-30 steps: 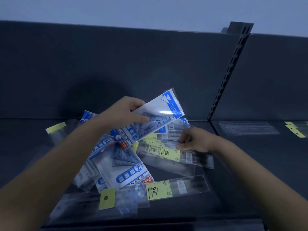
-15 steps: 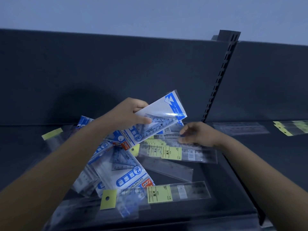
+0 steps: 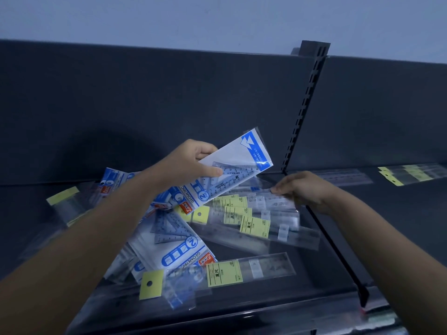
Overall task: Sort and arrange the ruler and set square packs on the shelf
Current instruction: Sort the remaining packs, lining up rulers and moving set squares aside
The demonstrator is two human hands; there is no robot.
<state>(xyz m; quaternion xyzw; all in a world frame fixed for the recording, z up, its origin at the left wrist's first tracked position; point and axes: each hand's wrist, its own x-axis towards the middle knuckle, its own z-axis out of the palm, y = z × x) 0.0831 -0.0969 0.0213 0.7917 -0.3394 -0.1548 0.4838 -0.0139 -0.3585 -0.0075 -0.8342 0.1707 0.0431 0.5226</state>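
My left hand (image 3: 191, 163) holds a blue-and-white set square pack (image 3: 232, 165) raised above the pile, tilted up to the right. My right hand (image 3: 302, 189) pinches the right end of a clear ruler pack with a yellow label (image 3: 256, 226), lifted slightly off the heap. Beneath lies a jumbled pile on the dark shelf (image 3: 302, 267): another set square pack (image 3: 179, 247) in the middle, a ruler pack (image 3: 242, 269) near the front edge, and more packs under my left forearm.
A slotted upright post (image 3: 304, 102) and a low divider (image 3: 338, 252) split this shelf bay from the right one. In the right bay lie a clear ruler pack (image 3: 343, 177) and yellow-tagged ruler packs (image 3: 416, 174). The back panel stands close behind.
My right hand has closed on the ruler pack's right end and drawn it up and to the right. The set square pack in my left hand has stayed raised; the view shifted left.
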